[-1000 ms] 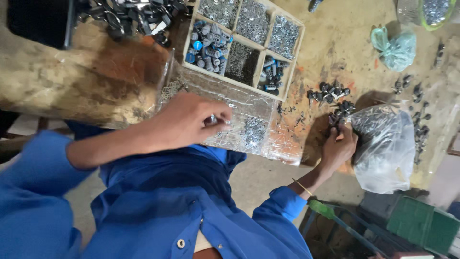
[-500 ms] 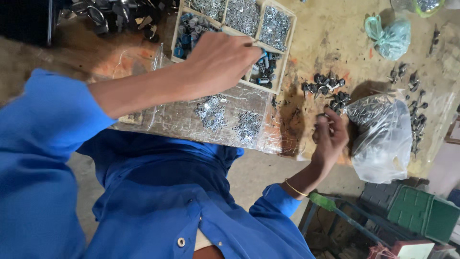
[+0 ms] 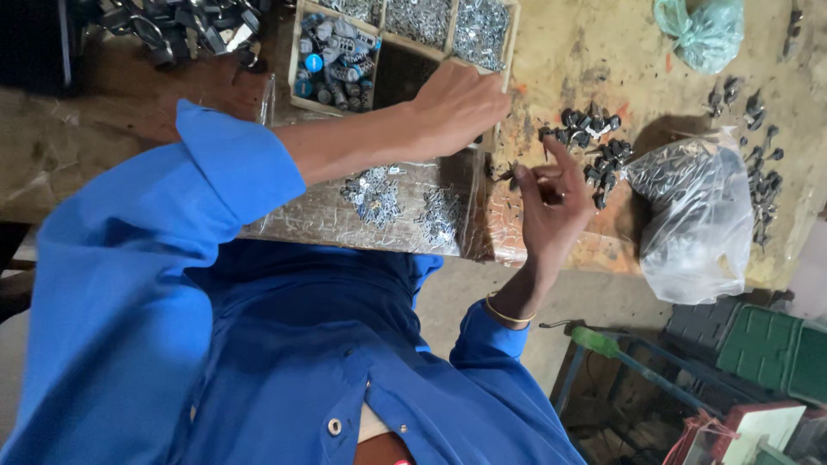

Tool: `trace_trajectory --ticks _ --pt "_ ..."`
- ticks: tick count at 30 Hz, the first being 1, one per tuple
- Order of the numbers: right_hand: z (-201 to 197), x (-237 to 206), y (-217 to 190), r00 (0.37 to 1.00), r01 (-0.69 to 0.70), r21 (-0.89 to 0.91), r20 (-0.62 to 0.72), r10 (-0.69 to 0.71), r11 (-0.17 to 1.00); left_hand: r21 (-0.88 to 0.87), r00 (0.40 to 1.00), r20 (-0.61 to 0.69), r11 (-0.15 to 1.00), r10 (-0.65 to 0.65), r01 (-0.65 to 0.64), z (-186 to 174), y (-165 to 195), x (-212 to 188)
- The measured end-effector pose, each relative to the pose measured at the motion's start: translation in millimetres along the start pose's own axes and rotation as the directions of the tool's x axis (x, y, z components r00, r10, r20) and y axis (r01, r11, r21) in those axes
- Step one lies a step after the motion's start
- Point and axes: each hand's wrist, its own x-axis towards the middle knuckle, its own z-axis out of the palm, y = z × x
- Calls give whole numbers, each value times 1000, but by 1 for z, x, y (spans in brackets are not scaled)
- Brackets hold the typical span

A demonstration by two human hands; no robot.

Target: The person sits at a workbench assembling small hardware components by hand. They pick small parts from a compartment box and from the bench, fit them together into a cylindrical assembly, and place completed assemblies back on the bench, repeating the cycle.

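Two hands were over the tabletop (image 3: 603, 52): the left hand (image 3: 461, 103) and the right hand (image 3: 551, 202). One wooden tray (image 3: 510, 34) showed five compartments. Two plastic bags lay there, one clear bag (image 3: 698, 215) and one green bag (image 3: 702, 30). Two heaps of small metal parts (image 3: 375, 191) sat on one plastic sheet (image 3: 293, 215). The loose black parts (image 3: 594, 138) were too many to count.

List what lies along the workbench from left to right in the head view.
Pile of dark metal clips → wooden compartment tray of small parts → left hand → right hand → clear plastic bag of small metal parts
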Motion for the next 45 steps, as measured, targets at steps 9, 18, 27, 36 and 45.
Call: trace_trajectory --ticks 9,18,27,36,45 --pt "26 -13 3 998 -58 265 46 48 962 -398 976 -153 914 -154 82 -14 -13 -13" --pt "52 -19 -2 957 152 128 230 -178 980 -569 924 -208 808 -321 152 -28 -46 -87" --pt "59 -14 -11 954 239 -94 207 -215 967 -639 853 -353 765 -383 79 -21 -55 -126" --pt "57 1 -50 934 343 -345 226 -277 874 -708 832 -399 706 -385 -14 -19 -56 -130" --pt "97 81 -63 731 594 -122 494 -471 795 -801 825 -317 598 -469 32 -25 -50 -130"
